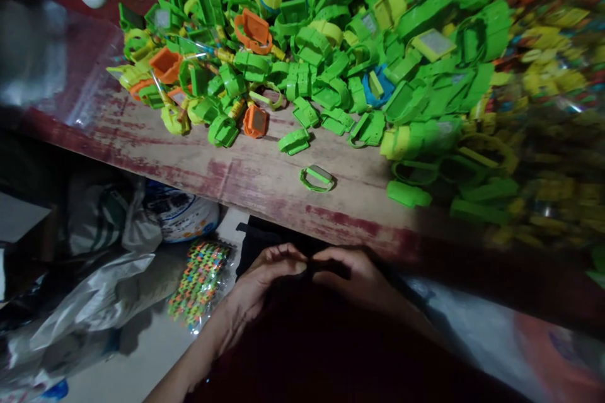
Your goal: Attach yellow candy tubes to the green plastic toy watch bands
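My left hand (271, 271) and my right hand (357, 274) meet at the fingertips over my lap, just below the table's front edge. Thumb and fingers are pinched on both; whatever lies between them is too small and dark to make out. The nearest item on the table is a single green toy watch (317, 179), its strap curled into a loop. Behind it sits another green toy watch (295, 141), and an orange one (256, 121) lies farther to the left.
A heap of mostly green plastic toy watches (312, 44) covers the back of the worn wooden table (227, 170). Small yellow pieces (553, 69) pile up at the right. Clear plastic bags (85, 94) lie at the left. Below stand white sacks (94, 296) and a bag of colourful pieces (201, 280).
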{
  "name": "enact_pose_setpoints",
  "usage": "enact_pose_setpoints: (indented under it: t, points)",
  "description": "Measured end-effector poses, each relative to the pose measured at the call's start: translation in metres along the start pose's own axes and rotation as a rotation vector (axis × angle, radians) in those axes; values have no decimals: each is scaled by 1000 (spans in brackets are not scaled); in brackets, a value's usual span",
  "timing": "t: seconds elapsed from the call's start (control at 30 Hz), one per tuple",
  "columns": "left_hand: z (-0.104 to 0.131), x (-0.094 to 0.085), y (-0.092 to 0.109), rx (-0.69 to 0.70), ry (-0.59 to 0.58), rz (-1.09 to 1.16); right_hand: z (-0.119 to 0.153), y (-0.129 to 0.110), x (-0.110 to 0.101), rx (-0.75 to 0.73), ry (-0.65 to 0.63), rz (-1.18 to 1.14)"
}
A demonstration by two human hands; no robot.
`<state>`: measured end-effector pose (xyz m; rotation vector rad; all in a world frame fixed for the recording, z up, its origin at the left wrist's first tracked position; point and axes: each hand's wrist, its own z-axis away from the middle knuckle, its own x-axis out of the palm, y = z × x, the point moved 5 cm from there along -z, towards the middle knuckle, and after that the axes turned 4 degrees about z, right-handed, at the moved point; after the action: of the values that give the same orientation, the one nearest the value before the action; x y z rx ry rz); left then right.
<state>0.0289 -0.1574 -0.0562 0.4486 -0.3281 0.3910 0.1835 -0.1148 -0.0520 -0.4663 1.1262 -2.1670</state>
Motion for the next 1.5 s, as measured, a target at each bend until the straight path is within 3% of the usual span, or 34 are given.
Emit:
enact_pose_setpoints:
  t: [0.13,0.3,0.43,0.57,0.87,1.0,1.07,1.2,1.27,1.4,1.5]
  points:
    - [1,7,3,-48,-64,-99,3,2,-1,-41,24,93]
    - [1,14,9,-51,-84,-332,5,7,1,15,56,82]
    - [10,18,21,16,-40,-621,6,6,0,65,102,68]
    - [18,25,36,55,-108,-879,8,7,1,142,75,47]
    - [8,22,34,-62,-249,-732,7,15,0,252,131,3]
    - [5,28,38,-47,-296,-818,7,20,0,240,138,17]
    - [5,35,41,-27,-257,-943,6,20,0,214,139,28]
    - [7,41,43,25,7,-1170,5,15,-1,122,140,24]
    - [10,41,39,96,71,-1224,5,13,-1,99,127,18]
    - [14,37,30,299,87,-1198,8,13,-2,81,88,48]
    - [13,24,21,259,182,-992,13,12,-7,21,146,149]
